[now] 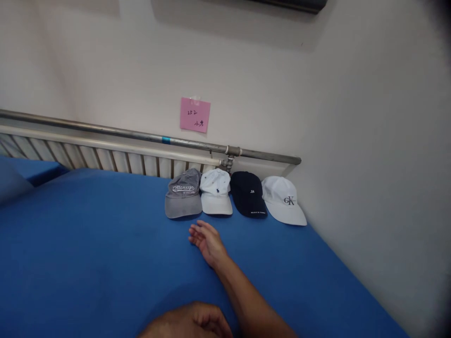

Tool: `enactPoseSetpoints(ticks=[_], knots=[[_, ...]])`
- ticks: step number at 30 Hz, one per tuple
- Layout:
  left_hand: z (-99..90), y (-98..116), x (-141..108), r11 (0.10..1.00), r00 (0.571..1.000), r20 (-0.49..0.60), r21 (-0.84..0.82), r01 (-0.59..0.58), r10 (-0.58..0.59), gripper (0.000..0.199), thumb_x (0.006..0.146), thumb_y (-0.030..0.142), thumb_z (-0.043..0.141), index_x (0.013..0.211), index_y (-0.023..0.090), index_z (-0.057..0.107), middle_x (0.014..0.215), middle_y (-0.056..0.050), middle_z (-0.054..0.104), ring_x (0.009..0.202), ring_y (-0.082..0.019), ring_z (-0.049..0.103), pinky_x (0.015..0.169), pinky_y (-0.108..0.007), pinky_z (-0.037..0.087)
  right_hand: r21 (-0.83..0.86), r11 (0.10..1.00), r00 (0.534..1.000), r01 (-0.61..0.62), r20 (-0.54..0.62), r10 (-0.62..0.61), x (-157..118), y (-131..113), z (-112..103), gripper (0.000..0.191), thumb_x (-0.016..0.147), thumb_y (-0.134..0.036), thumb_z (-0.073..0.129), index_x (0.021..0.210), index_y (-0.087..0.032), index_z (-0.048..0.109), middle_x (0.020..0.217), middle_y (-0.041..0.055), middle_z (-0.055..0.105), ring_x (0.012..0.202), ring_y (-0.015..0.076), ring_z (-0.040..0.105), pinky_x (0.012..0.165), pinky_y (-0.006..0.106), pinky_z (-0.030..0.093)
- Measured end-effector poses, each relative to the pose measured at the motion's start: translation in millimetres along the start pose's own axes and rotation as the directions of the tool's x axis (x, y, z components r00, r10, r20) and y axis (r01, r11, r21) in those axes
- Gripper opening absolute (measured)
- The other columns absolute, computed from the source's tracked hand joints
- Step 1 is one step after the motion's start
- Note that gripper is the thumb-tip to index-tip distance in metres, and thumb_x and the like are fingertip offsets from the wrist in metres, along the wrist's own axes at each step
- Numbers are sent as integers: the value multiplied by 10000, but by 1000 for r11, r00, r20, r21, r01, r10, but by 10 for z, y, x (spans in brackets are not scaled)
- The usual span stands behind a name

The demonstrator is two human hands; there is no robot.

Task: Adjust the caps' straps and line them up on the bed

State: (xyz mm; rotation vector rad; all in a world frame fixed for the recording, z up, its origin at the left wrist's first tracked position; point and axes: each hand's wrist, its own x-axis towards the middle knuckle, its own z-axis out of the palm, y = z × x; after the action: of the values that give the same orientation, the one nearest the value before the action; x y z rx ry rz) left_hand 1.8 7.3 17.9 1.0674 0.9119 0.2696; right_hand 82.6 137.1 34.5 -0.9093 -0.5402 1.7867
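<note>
Along the back of the blue surface [105,244] lie a grey cap [183,195], a white cap with a small dark logo [216,192], a black cap [247,195] and a white cap with "CK" lettering [283,201], side by side with brims toward me. My right hand [207,241] is just in front of the grey cap and the first white cap, its fingers apart and holding nothing. At the bottom edge my left hand [190,321] is partly cut off, with its fingers curled. What it holds, if anything, is hidden.
A metal pipe [130,135] and a white radiator [102,157] run along the wall behind the caps. A pink note [195,115] is taped above them. At the far left lies a blue bundle [12,180]. A dark object [299,3] juts in at the top.
</note>
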Motion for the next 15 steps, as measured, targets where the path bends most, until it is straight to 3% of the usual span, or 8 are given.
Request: enactPoseSetpoints(ticks=[2, 5, 8, 9, 11, 12, 13, 15], knots=[[1, 7, 25, 999, 999, 20, -19, -40, 40, 290, 681, 354, 777, 921, 202, 723, 820, -17, 699, 617, -111, 570, 569, -234, 414, -227, 968, 994, 108, 37, -102, -305, 20, -200, 305, 619, -149, 731, 911, -177, 648, 854, 31, 712, 689, 169, 674, 571, 276, 515], [2, 63, -2, 985, 984, 118, -127, -117, 132, 349, 630, 400, 795, 870, 179, 673, 777, -21, 690, 574, -122, 591, 544, -252, 438, -548, 819, 983, 168, 157, -97, -796, 13, -478, 219, 678, -246, 670, 889, -185, 672, 845, 23, 714, 587, 130, 623, 602, 283, 501], [-5, 165, -104, 969, 964, 201, -209, -130, 173, 415, 589, 458, 833, 828, 175, 646, 734, -28, 672, 572, -166, 633, 523, -299, 488, -708, 671, 974, 220, 203, -105, -1192, -69, -655, 219, 720, -340, 647, 881, -198, 691, 840, 35, 721, 780, 179, 672, 751, 299, 519], [-20, 195, -145, 961, 966, 165, -226, -158, 198, 417, 592, 454, 841, 832, 167, 657, 740, -40, 679, 590, -170, 642, 526, -298, 492, -739, 635, 972, 227, 209, -105, -1272, -106, -693, 242, 733, -372, 643, 896, -201, 696, 870, 45, 731, 832, 193, 677, 790, 306, 519], [-80, 216, -241, 927, 974, -1, -306, -215, 226, 445, 538, 399, 882, 829, 130, 680, 740, -76, 690, 614, -193, 658, 538, -314, 510, -787, 582, 977, 204, 206, -63, -1348, -171, -743, 295, 758, -424, 627, 948, -208, 695, 842, 43, 731, 758, 190, 668, 755, 313, 527], [-121, 199, -304, 894, 960, -175, -359, -268, 218, 453, 512, 363, 894, 828, 110, 691, 732, -99, 697, 619, -214, 667, 538, -330, 517, -805, 562, 979, 191, 196, -52, -1354, -193, -757, 315, 767, -446, 620, 959, -208, 693, 796, 39, 725, 701, 186, 659, 740, 319, 532], [-164, 162, -385, 853, 900, -392, -388, -350, 191, 428, 498, 324, 899, 798, 99, 693, 707, -110, 697, 598, -226, 665, 520, -332, 513, -816, 547, 979, 188, 202, -36, -1349, -208, -765, 332, 766, -461, 622, 967, -206, 695, 794, 45, 727, 692, 188, 659, 752, 326, 538], [-236, 31, -624, 790, 702, -698, -348, -505, 141, 325, 565, 260, 870, 789, 129, 674, 694, -59, 681, 585, -165, 639, 524, -267, 495, -828, 528, 978, 188, 207, -22, -1332, -225, -767, 364, 747, -489, 636, 963, -204, 705, 807, 60, 734, 683, 197, 668, 765, 340, 548]])
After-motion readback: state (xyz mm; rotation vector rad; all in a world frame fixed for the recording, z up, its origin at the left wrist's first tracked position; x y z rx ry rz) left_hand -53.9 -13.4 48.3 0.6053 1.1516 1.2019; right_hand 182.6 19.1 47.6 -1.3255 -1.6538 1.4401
